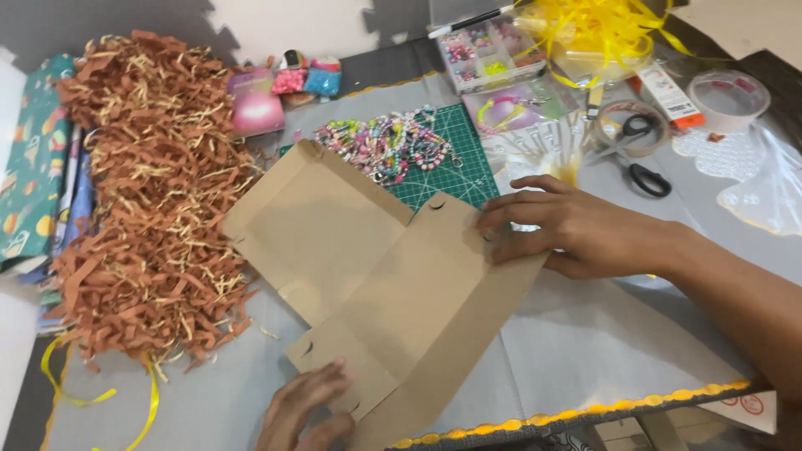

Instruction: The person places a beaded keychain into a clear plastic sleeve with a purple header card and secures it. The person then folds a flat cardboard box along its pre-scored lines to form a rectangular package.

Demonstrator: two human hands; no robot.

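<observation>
Clearly the step in hand was shaping a flat cardboard box blank (376,284), which lay unfolded on the grey cloth (585,351) at the middle of the table, one long side flap raised along its crease. The right hand (576,230) lay across the blank's upper right edge, fingers stretched almost flat and pressing the flap, gripping nothing that I could see. The left hand (305,409) rested at the near corner, fingers loosely curled on the board, pinning rather than grasping it. By my judgement the next move called for firm, even pressure along the scored lines while the other hand steadied the panel, since thin board buckles off its crease easily. The cardboard looked matt, stiff and brown, with small curved slots and tabs cut in it. Left of it sat a heap of shredded paper (150,192), crinkled, rust and straw coloured. Behind lay a green cutting mat (459,167) bearing bright beaded strings (384,146), smooth and glossy. Scissors (643,171), a tape roll (727,96) and yellow ribbon (601,29) lay further right.
</observation>
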